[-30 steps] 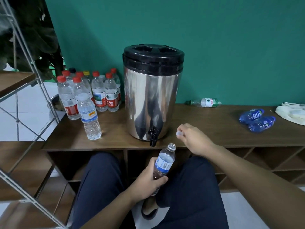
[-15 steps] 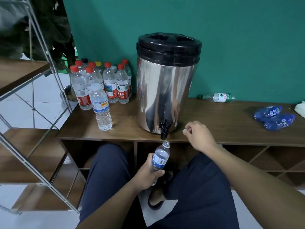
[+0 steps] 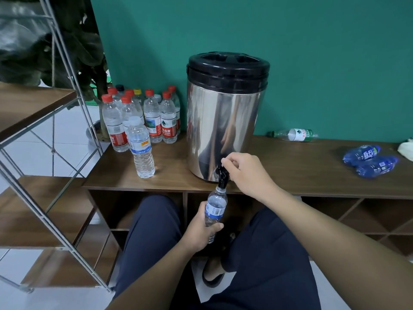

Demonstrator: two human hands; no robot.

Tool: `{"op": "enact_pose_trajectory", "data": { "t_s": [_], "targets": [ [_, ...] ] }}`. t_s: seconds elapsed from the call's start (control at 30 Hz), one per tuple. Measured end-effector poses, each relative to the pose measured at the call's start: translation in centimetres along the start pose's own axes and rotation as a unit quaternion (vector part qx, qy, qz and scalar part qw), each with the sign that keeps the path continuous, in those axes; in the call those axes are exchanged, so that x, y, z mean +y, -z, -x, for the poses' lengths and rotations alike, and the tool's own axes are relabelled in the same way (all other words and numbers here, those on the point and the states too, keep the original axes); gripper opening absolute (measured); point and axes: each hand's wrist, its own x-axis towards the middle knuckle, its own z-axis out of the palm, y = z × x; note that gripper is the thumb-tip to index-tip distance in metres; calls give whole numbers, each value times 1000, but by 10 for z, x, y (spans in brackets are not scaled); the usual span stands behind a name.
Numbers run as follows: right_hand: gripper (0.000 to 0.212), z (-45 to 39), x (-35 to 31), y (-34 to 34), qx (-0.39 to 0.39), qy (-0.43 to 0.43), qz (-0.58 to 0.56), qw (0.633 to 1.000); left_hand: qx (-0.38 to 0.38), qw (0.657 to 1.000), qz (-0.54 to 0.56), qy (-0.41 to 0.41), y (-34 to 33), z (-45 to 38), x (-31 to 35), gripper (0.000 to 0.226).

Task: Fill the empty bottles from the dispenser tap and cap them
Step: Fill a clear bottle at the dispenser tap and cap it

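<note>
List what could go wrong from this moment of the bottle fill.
1. The open bottle, gripped by the left hand, sits tilted under the black tap; water could miss its narrow mouth and fall onto the lap below.
2. The right hand works the tap lever; late release risks overflow.

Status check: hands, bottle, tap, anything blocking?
Left hand grips open bottle, mouth right under tap. Right hand pinches tap lever. No flow visible. Nothing in the way.
</note>
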Motion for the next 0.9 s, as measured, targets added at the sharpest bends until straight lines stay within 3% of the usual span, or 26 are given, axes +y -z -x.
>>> {"op": "enact_pose_trajectory", "data": {
  "t_s": [0.2,0.27,0.33,0.4,0.53,0.6,0.73,0.9],
  "targets": [
    [34,0,7,-1,0,-54,-28,998,13,1000,-18,0,-1,-2,1,59],
    [35,0,18,-6,12,-113,-119,986,22,999,-23,-2,-2,-2,2,57],
    [35,5,30,-17,16,-179,-256,950,28,999,-21,-3,-3,-1,3,56],
    [36,13,42,-27,23,-209,-319,924,28,999,-17,-4,-4,-1,3,54],
    [60,31,58,-53,52,-212,-299,929,28,999,-17,-8,-3,1,5,54],
    [61,44,61,-69,54,-202,-296,932,29,999,-16,-9,-2,1,5,54],
    [50,64,65,-95,38,-206,-311,927,34,999,-4,-11,-1,2,4,57],
    [16,73,69,-114,-9,-177,-318,932,38,999,23,-15,-3,2,3,53]
  ]
}}
